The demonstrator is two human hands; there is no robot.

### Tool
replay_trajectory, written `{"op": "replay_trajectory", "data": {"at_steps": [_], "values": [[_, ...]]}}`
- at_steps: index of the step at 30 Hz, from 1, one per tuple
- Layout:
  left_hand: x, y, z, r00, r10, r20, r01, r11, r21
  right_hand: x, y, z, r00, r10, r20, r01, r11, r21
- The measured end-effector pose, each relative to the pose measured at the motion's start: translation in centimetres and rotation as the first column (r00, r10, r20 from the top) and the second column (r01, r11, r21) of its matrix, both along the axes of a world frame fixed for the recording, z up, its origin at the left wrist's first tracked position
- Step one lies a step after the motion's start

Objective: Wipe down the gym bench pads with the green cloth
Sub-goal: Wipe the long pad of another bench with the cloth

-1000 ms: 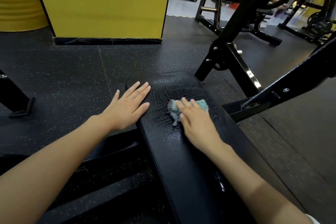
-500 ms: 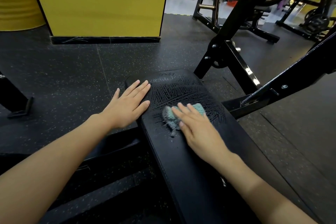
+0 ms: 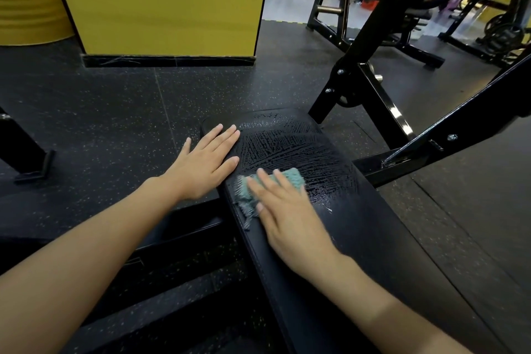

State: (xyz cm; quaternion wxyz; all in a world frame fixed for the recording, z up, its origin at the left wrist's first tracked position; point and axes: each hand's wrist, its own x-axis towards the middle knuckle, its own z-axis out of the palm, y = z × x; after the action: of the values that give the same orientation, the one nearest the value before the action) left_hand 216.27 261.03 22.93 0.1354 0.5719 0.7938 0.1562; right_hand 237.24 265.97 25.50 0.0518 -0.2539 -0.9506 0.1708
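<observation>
Slid leftward, right hand (image 3: pixel 287 210) presses flat-fingered on green cloth (image 3: pixel 293 177); left hand (image 3: pixel 205 165) open, bracing lengthwise bench pad (image 3: pixel 359 238).

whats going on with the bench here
A person is wiping a black gym bench pad. The right hand presses a green cloth flat on the pad, near its left edge. The left hand rests flat on the pad's far left corner. The far end shows wet streaks; the near part looks dry.
</observation>
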Motion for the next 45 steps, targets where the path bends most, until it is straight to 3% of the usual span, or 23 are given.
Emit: {"op": "replay_trajectory", "data": {"at_steps": [6,17,32,45], "values": [[0.0,0.0,0.1,1.0,-0.001,-0.012,0.001,1.0,0.002,-0.7,-1.1,-0.1,0.998,0.057,0.013,-0.057,0.998,-0.004],[0.1,0.0,-0.3,1.0,0.01,-0.007,-0.01,1.0,0.029,5.4,-2.9,-0.7,0.992,0.129,0.016,-0.128,0.991,-0.024],[0.0,-0.1,-0.4,1.0,0.003,0.03,-0.005,0.999,0.051,-2.5,1.7,0.4,0.991,0.127,0.036,-0.125,0.991,-0.044],[0.3,-0.2,-0.4,0.999,0.027,0.032,-0.029,0.998,0.049,6.9,-0.9,0.2,0.992,0.104,0.068,-0.102,0.994,-0.032]]}}
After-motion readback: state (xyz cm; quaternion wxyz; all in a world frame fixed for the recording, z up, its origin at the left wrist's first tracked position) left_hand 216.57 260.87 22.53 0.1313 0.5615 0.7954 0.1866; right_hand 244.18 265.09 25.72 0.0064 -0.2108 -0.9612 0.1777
